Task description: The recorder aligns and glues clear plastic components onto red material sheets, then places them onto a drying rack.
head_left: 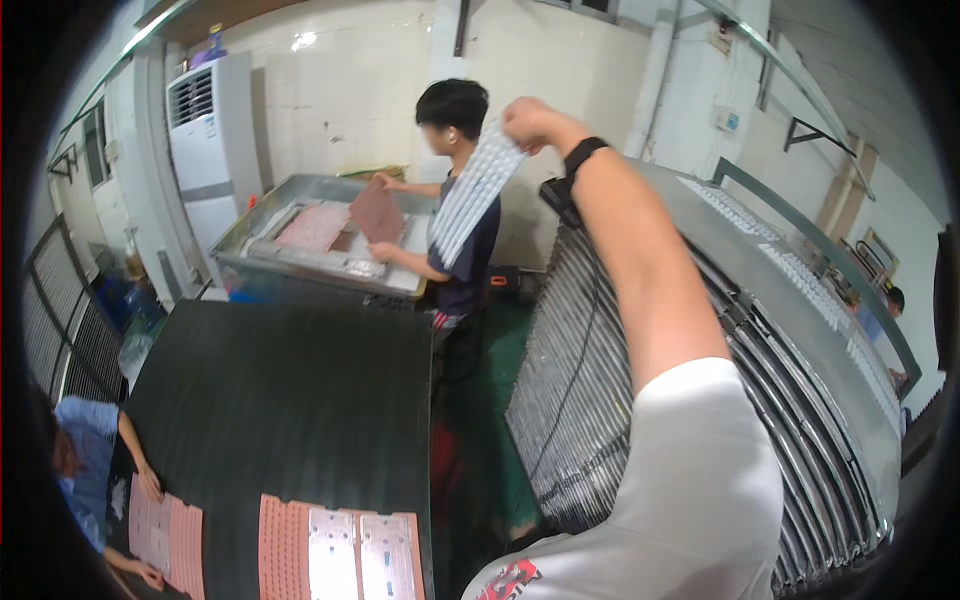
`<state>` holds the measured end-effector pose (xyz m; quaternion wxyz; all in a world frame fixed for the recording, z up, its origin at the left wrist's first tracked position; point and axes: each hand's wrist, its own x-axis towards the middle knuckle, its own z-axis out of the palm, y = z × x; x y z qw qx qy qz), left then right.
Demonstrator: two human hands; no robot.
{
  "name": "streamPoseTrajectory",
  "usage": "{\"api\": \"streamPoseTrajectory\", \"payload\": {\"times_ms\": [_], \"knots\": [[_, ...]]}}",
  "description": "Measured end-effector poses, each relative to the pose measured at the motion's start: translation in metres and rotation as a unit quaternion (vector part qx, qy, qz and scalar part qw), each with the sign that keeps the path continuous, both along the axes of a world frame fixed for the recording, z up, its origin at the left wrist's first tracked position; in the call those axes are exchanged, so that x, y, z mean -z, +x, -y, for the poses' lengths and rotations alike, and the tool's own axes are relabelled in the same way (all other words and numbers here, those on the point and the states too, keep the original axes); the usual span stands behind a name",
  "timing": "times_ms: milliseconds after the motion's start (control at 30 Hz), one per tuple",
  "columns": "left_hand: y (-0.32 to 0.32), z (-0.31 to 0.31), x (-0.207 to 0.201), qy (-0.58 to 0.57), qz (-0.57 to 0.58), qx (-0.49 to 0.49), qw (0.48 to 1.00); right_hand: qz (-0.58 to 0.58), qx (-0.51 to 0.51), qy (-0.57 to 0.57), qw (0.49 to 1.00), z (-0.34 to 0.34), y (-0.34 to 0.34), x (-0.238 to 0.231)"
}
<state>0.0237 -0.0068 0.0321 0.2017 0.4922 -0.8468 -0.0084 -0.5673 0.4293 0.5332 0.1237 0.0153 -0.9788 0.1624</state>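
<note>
My right hand (532, 124) is raised high ahead of me, its fingers closed on the upper end of a whitish sheet (472, 200) with rows of raised bumps. The sheet hangs down at a slant from my fingers, partly in front of a co-worker in a dark shirt. A black band (585, 153) sits on my right wrist. My left hand is not in view.
The co-worker holds a reddish-brown sheet (378, 213) over a metal bin (232, 247). At lower left, another person's hands touch pink panels (186, 540) on a dark belt (300, 390). More pink panels with metal plates (333, 560) lie there. A ribbed metal machine (570, 370) stands to the right.
</note>
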Motion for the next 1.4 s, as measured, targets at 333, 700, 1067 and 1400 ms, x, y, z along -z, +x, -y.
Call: {"api": "streamPoseTrajectory", "payload": {"times_ms": [333, 700, 1067, 1400], "knots": [[-0.094, 0.013, -0.002, -0.089, -0.173, 0.06, 0.979, -0.262, 0.294, 0.259, 0.882, -0.368, 0.069, -0.048], [-0.159, 0.009, -0.012, 0.067, -0.146, 0.181, 0.97, -0.035, 0.545, -0.166, 0.821, -0.364, 0.14, 0.061], [-0.163, 0.006, 0.011, 0.207, -0.202, 0.213, 0.933, -0.15, 0.581, -0.02, 0.8, -0.354, 0.186, 0.044], [-0.167, 0.046, 0.033, 0.218, -0.278, 0.27, 0.896, -0.309, 0.169, -0.174, 0.92, 0.022, 0.01, -0.055]]}}
